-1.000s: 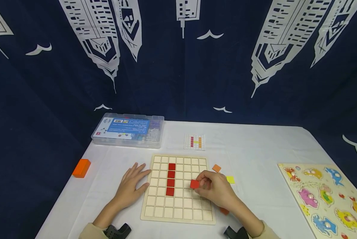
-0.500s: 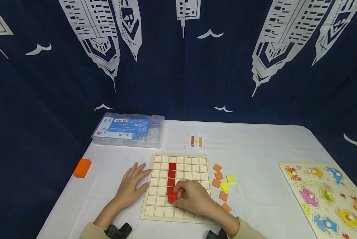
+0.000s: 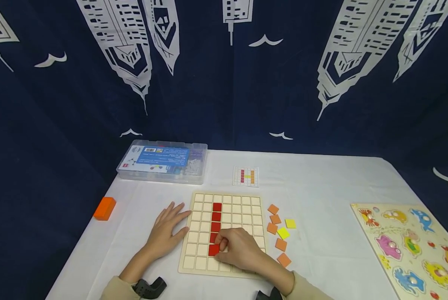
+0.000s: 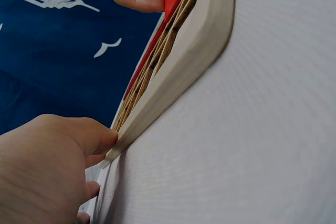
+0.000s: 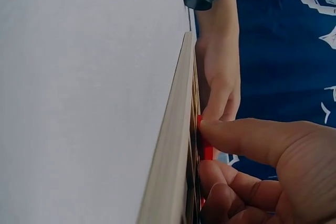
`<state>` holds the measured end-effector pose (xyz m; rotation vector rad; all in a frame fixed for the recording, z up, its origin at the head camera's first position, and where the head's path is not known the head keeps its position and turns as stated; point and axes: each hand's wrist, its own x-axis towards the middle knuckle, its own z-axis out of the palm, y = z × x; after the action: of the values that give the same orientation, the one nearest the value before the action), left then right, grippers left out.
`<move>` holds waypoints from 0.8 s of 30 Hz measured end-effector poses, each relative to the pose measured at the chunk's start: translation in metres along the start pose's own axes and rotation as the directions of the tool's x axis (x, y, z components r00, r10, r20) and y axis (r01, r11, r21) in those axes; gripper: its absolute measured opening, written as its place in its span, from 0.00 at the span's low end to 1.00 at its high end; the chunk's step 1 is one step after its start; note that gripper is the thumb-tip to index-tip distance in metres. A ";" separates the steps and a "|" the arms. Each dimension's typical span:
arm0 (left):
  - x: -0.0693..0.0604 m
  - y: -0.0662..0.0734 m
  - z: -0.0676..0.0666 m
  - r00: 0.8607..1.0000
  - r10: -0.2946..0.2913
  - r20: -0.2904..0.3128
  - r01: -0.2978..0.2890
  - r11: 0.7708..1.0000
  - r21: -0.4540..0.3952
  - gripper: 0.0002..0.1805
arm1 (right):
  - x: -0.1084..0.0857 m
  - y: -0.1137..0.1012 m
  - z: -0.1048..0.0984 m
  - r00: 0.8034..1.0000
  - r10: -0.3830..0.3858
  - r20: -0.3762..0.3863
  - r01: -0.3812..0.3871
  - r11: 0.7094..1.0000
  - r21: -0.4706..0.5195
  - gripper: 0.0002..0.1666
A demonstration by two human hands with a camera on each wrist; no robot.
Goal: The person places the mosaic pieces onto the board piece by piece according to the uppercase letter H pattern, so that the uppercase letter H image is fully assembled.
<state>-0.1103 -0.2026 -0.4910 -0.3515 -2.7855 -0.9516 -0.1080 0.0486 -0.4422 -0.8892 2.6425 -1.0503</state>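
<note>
Pinching a red tile (image 3: 214, 250) between the thumb and curled fingers of the right hand (image 3: 240, 248), with thumb to the near side and fingers to the far side. Showing just left of those fingertips, at the third cell from the left, second row from the bottom of a wooden grid board (image 3: 236, 218). Cannot tell whether fully seated there. Directly beyond, in the same column: four placed red tiles (image 3: 216, 216), the nearest partly hidden by the right hand. Resting the left hand (image 3: 166, 229) with fingers spread beside the board, touching its left edge with the thumb, well apart from the pinched tile. Loose on the white counter (image 3: 314, 187) to the board's right: five orange tiles (image 3: 281, 244) and two yellow tiles (image 3: 283, 233). Beyond the board: a small printed card (image 3: 245, 176) and, farther left, a clear plastic case (image 3: 161, 162).
</note>
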 end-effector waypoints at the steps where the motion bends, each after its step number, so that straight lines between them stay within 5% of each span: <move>1: 0.000 0.000 0.000 1.000 -0.003 0.003 0.003 1.000 -0.004 0.25 | 0.000 0.000 0.001 1.000 0.000 0.001 0.000 1.000 0.000 0.13; 14: 0.001 -0.002 -0.001 0.999 -0.025 0.026 0.025 1.000 -0.015 0.25 | 0.000 0.000 -0.006 1.000 0.006 -0.001 -0.006 0.999 0.049 0.15; 24: 0.001 -0.002 0.001 1.000 -0.020 0.017 0.020 1.000 -0.003 0.25 | -0.010 0.011 -0.045 0.995 -0.074 -0.065 0.085 0.979 0.184 0.17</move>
<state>-0.1121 -0.2030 -0.4925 -0.3341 -2.8083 -0.9621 -0.1204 0.0862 -0.4169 -0.9439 2.5195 -1.3369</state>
